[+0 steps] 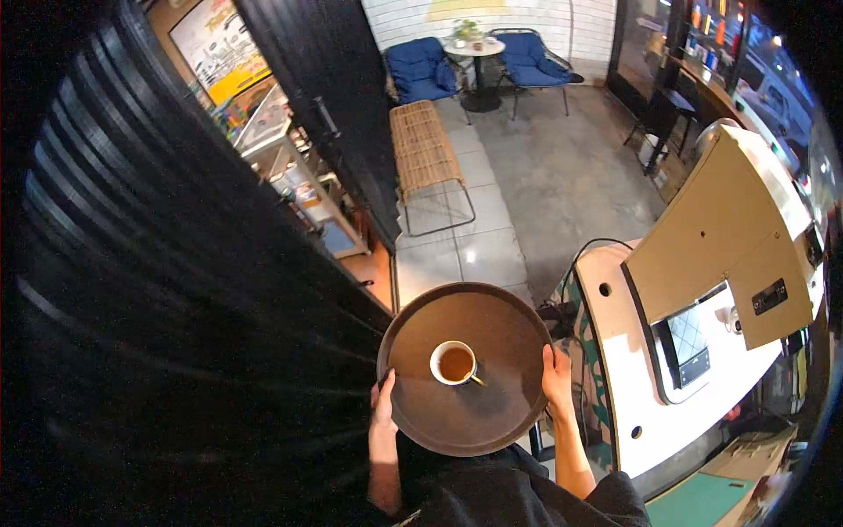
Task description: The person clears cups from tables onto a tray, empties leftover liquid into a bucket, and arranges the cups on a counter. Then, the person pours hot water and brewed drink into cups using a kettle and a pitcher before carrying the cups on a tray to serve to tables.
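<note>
A round brown tray (509, 386) is held level in front of my body. My left hand (384, 406) grips its left rim, with the thumb on top and the other fingers mostly hidden beneath. On the right rim, my right hand (556, 379) holds the tray the same way. A white cup (453, 364) with brown liquid in it stands upright near the tray's middle, its handle pointing to the lower right. Neither hand touches the cup.
A white counter (615, 351) with a beige machine (720, 228) is close on the right. A black corrugated wall (176, 290) runs along the left. Ahead are a wicker bench (426, 149), blue chairs (527, 61) and a small round table (481, 47).
</note>
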`<state>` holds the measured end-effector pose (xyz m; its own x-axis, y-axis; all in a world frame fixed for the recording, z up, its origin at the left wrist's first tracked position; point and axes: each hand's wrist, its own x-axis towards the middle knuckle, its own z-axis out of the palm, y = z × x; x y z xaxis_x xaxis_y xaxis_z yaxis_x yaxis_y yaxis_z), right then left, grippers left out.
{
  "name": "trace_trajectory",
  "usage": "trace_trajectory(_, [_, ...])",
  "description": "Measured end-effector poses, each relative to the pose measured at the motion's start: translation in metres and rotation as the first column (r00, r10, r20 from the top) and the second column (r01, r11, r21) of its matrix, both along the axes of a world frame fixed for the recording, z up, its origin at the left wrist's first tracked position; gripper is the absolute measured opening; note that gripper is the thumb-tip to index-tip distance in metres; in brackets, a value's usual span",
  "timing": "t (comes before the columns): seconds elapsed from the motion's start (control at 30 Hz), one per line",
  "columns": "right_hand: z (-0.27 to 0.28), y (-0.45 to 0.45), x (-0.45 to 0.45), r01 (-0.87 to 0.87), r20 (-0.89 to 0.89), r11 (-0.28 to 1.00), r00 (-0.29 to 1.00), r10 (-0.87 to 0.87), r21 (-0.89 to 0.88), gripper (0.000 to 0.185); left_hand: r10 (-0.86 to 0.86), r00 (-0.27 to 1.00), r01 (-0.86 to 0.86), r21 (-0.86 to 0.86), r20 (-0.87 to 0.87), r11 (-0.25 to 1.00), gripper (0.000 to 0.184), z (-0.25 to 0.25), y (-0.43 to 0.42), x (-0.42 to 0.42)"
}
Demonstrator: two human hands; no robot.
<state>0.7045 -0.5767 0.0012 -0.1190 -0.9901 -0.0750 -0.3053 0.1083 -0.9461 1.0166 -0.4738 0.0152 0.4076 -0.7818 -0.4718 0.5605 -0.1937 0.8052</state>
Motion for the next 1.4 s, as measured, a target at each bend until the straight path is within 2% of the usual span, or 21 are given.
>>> trace_trajectory(0.07, [-0.001,-0.017,0.009,0.038,-0.033,0.999,0.999,-0.039,-0.030,0.033,-0.039,0.999,0.039,0.021,0.014,0.999,0.037,0.010,-0.031,0.008])
trace_trajectory(0.13, [0.001,-0.037,0.021,0.116,-0.195,0.990,0.972,-0.129,-0.074,0.034,-0.077,0.997,0.077,-0.004,0.000,0.997,0.035,0.004,-0.063,0.018])
trace_trajectory(0.17, [0.007,-0.046,0.020,0.045,0.001,0.996,0.999,-0.045,-0.071,0.033,-0.089,0.996,0.089,-0.026,-0.011,0.996,0.032,0.001,-0.080,0.025])
trace_trajectory(0.27, [0.006,-0.082,0.041,0.163,0.023,0.983,0.987,-0.162,-0.090,0.032,-0.119,0.993,0.119,0.007,0.001,0.993,0.028,-0.007,-0.136,0.047])
trace_trajectory(0.37, [-0.001,-0.121,0.052,0.211,0.005,0.970,0.977,-0.212,-0.120,0.032,-0.196,0.980,0.195,0.018,0.030,0.981,0.025,0.005,-0.194,0.065])
trace_trajectory(0.4, [-0.001,-0.138,0.056,0.216,-0.005,0.967,0.976,-0.218,-0.138,0.032,-0.192,0.981,0.194,-0.032,0.039,0.981,0.024,0.012,-0.214,0.067])
trace_trajectory(0.47, [-0.002,-0.162,0.062,0.227,-0.010,0.965,0.973,-0.230,-0.130,0.033,-0.244,0.968,0.247,-0.043,0.058,0.968,0.025,-0.019,-0.247,0.088])
trace_trajectory(0.53, [-0.005,-0.189,0.069,0.261,-0.014,0.950,0.963,-0.268,-0.169,0.034,-0.260,0.960,0.265,-0.039,0.101,0.963,0.026,0.000,-0.278,0.087])
trace_trajectory(0.6, [-0.005,-0.213,0.076,0.298,0.039,0.944,0.955,-0.295,-0.145,0.035,-0.187,0.982,0.189,-0.084,0.033,0.978,0.028,0.023,-0.308,0.079])
trace_trajectory(0.67, [0.000,-0.237,0.080,0.301,0.059,0.945,0.954,-0.296,-0.127,0.035,-0.229,0.968,0.238,-0.085,0.101,0.968,0.030,0.025,-0.336,0.088])
trace_trajectory(0.77, [0.009,-0.273,0.087,0.301,0.076,0.949,0.953,-0.294,-0.092,0.034,-0.251,0.962,0.258,-0.059,0.104,0.964,0.034,0.040,-0.376,0.088])
trace_trajectory(0.9, [0.014,-0.331,0.094,0.327,0.070,0.944,0.943,-0.324,-0.045,0.032,-0.317,0.945,0.319,-0.004,0.085,0.948,0.038,0.034,-0.444,0.098])
trace_trajectory(1.0, [0.021,-0.381,0.099,0.361,0.117,0.931,0.928,-0.354,-0.051,0.032,-0.260,0.954,0.262,0.003,0.152,0.965,0.042,0.027,-0.498,0.099])
trace_trajectory(1.07, [0.016,-0.419,0.093,0.345,0.112,0.938,0.932,-0.344,0.009,0.033,-0.325,0.923,0.339,-0.033,0.207,0.940,0.045,0.010,-0.540,0.105])
trace_trajectory(1.1, [0.019,-0.436,0.092,0.355,0.076,0.934,0.933,-0.351,-0.042,0.033,-0.313,0.910,0.307,0.069,0.273,0.949,0.046,0.025,-0.558,0.098])
trace_trajectory(1.13, [0.022,-0.455,0.092,0.359,0.042,0.929,0.933,-0.356,-0.093,0.033,-0.303,0.912,0.295,0.072,0.278,0.953,0.046,0.018,-0.578,0.098])
trace_trajectory(1.2, [0.018,-0.492,0.086,0.397,0.129,0.917,0.912,-0.389,-0.047,0.031,-0.325,0.934,0.336,-0.054,0.148,0.940,0.047,-0.001,-0.617,0.103])
trace_trajectory(1.27, [0.019,-0.531,0.078,0.373,0.196,0.925,0.915,-0.353,-0.074,0.031,-0.307,0.934,0.318,-0.031,0.183,0.948,0.050,-0.006,-0.652,0.097])
trace_trajectory(1.33, [0.034,-0.560,0.076,0.396,0.173,0.914,0.910,-0.376,-0.093,0.030,-0.307,0.946,0.314,-0.059,0.106,0.948,0.051,0.010,-0.679,0.084])
trace_trajectory(1.4, [0.031,-0.594,0.064,0.363,0.149,0.924,0.927,-0.345,-0.118,0.030,-0.317,0.939,0.327,-0.062,0.137,0.943,0.054,0.014,-0.708,0.077])
